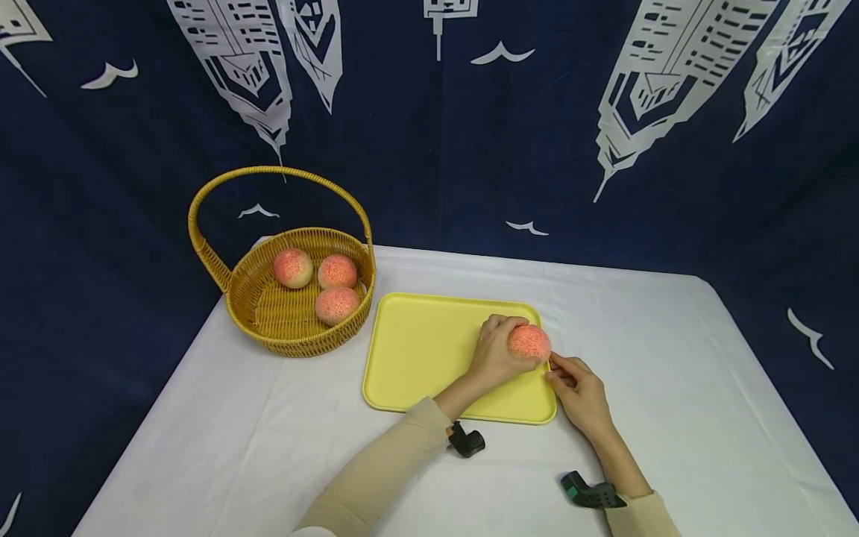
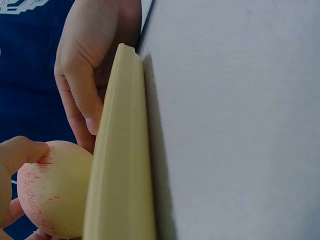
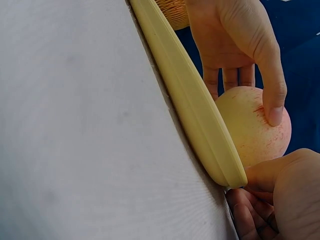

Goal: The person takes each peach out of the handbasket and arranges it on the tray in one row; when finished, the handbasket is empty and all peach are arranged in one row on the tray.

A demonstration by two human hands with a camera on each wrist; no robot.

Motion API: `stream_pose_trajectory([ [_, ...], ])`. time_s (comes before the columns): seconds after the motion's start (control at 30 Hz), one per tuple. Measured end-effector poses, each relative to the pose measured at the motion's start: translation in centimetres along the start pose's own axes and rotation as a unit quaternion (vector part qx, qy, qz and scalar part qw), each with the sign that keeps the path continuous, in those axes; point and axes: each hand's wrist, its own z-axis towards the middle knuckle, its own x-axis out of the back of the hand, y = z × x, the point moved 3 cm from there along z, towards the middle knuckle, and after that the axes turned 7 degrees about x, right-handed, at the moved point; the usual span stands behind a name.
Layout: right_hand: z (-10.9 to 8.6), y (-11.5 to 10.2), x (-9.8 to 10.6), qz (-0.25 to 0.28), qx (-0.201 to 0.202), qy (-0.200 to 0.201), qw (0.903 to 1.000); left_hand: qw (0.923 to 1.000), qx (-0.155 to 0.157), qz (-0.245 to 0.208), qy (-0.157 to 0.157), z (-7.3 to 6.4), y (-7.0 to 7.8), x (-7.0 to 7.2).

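My left hand (image 1: 498, 349) grips a pink-and-cream peach (image 1: 530, 343) over the right end of a yellow tray (image 1: 423, 350). In the right wrist view the thumb lies on the near side of this peach (image 3: 252, 130), which sits low behind the tray's rim (image 3: 200, 110). At the tray's right edge, my right hand (image 1: 582, 395) pinches the rim, its thumb above and its curled fingers lower down. The left wrist view shows the peach (image 2: 57, 190) partly hidden by the tray's side (image 2: 122, 145).
A woven basket (image 1: 288, 347) with a tall handle stands left of the tray, with three peaches (image 1: 293, 268) inside. A white cloth (image 1: 268, 447) covers the table. Behind it hangs a dark blue curtain (image 1: 403, 164) with white prints.
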Motion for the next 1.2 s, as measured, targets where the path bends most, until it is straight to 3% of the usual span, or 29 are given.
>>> stream_pose_trajectory([
  [0.3,0.0,0.0,-0.1,-0.004,-0.001,0.0,1.0,0.9995,-0.006,0.03,-0.002,-0.2,0.0,0.5],
  [0.5,-0.1,0.0,-0.2,-0.008,0.0,-0.002,1.0,0.9994,-0.024,0.023,0.004,-1.2,-0.2,2.9],
  [0.7,-0.2,-0.1,-0.2,-0.003,-0.001,0.009,1.0,0.9962,-0.077,-0.017,0.035,-3.1,0.1,8.6],
  [0.87,-0.2,-0.2,-0.2,0.001,0.001,0.009,1.0,0.9864,-0.11,-0.049,0.112,-4.0,-0.9,15.1],
  [0.93,-0.2,-0.2,-0.2,-0.002,0.001,0.005,1.0,0.9835,-0.104,-0.049,0.14,-4.1,-2.0,17.8],
  [1.07,-0.2,-0.2,-0.2,-0.004,-0.001,0.003,1.0,0.9812,-0.057,-0.038,0.18,-4.0,-4.7,22.6],
  [1.2,-0.1,-0.2,-0.2,-0.006,0.002,0.004,1.0,0.9817,-0.005,-0.034,0.188,-3.8,-7.7,26.1],
])
